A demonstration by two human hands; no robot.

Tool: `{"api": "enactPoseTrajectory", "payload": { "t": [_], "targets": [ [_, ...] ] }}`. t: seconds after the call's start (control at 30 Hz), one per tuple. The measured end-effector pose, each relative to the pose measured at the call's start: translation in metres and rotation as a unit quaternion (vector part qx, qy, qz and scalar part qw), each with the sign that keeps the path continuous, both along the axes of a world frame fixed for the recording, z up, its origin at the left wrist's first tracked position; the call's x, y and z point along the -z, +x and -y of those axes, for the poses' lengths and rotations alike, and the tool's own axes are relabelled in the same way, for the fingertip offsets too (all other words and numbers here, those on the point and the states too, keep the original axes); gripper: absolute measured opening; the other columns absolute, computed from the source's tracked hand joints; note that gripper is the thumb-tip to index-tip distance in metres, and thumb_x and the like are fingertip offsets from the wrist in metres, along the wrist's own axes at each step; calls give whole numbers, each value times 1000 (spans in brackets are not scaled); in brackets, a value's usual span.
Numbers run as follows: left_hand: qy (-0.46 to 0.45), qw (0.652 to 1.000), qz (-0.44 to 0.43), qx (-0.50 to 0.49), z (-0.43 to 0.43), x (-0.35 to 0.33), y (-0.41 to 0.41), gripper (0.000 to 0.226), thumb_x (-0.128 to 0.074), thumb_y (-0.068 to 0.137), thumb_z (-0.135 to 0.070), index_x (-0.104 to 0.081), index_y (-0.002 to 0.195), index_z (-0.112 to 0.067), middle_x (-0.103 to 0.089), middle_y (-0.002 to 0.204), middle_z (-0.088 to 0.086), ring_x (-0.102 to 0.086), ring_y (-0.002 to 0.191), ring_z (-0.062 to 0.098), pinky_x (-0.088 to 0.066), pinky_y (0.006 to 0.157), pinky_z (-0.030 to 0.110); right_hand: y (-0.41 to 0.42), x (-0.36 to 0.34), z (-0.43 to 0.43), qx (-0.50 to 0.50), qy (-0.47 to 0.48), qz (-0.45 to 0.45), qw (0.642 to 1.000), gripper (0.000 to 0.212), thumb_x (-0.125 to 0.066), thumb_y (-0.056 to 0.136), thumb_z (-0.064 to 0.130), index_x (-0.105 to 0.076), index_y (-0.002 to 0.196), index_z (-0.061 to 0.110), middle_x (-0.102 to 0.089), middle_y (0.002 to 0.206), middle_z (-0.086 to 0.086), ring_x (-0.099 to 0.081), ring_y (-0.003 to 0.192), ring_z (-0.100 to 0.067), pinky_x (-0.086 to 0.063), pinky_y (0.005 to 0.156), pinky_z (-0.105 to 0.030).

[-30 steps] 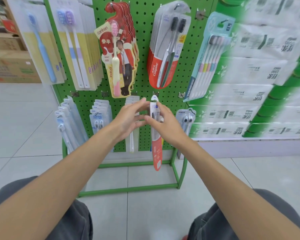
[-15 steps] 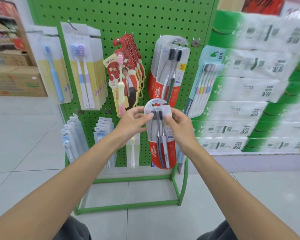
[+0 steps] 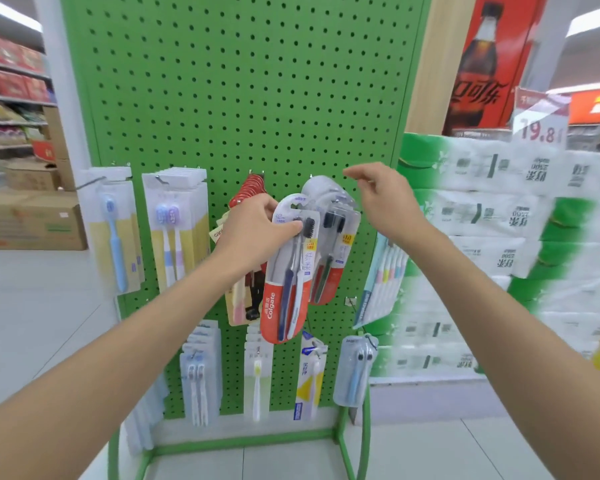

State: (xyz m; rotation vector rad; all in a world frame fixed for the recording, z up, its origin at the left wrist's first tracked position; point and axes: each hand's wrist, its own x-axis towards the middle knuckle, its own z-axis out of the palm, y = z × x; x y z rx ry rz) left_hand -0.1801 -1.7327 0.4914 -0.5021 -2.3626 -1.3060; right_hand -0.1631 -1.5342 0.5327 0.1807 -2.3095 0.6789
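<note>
Near the centre of the frame a Colgate toothbrush pack (image 3: pixel 284 289) is gripped at its upper part by the left hand (image 3: pixel 257 233). The thumb is laid on the front and the fingers are curled at the left edge, so part of one brush head is covered. The pack is held in front of the green pegboard (image 3: pixel 239 81), overlapping a row of hanging packs (image 3: pixel 333 237), whose left side is hidden by it. The right hand (image 3: pixel 385 199) is raised at centre right with its fingers loosely bent and nothing seen in them; its thumb cannot be made out. Red packs (image 3: pixel 253 188) are mostly masked by the left hand. Stacked paper goods (image 3: pixel 499 220) at the right are blurred.
</note>
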Motion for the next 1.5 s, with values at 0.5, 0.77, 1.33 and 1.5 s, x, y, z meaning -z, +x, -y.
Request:
{"api": "enactPoseTrajectory", "payload": {
  "t": [0.5, 0.77, 1.33, 1.5],
  "targets": [
    [-48, 998, -20, -43, -19, -30, -40, 23, -71, 87, -32, -59, 100, -17, -66, 87, -2, -65, 79, 17, -55, 76, 41, -41, -34, -22, -59, 91, 229, 967, 21, -50, 100, 11, -70, 107, 11, -68, 107, -23, -62, 96, -44, -49, 93, -56],
    [55, 989, 116, 74, -26, -25, -54, 25, -75, 85, -18, -60, 105, -16, -69, 92, 2, -70, 78, 16, -59, 69, 37, -42, -29, -23, -81, 55, 220, 971, 22, -49, 99, 9, -70, 96, 18, -64, 88, -16, -52, 76, -20, -50, 91, -54],
    [39, 976, 135, 168, -25, -19, -70, 25, -73, 86, -14, -61, 108, -19, -72, 103, 4, -70, 93, 20, -61, 74, 37, -42, -24, -28, -94, 1, 188, 978, 13, -54, 98, 7, -66, 101, 7, -68, 98, -15, -63, 84, -19, -58, 78, -30],
    [31, 969, 137, 204, -35, -21, -71, 40, -69, 89, -12, -58, 127, -16, -70, 109, 5, -70, 94, 18, -59, 67, 28, -41, -27, -32, -89, -5, 171, 981, 14, -55, 96, 4, -68, 101, 5, -70, 99, -19, -64, 79, -22, -60, 72, -27]
  ]
}}
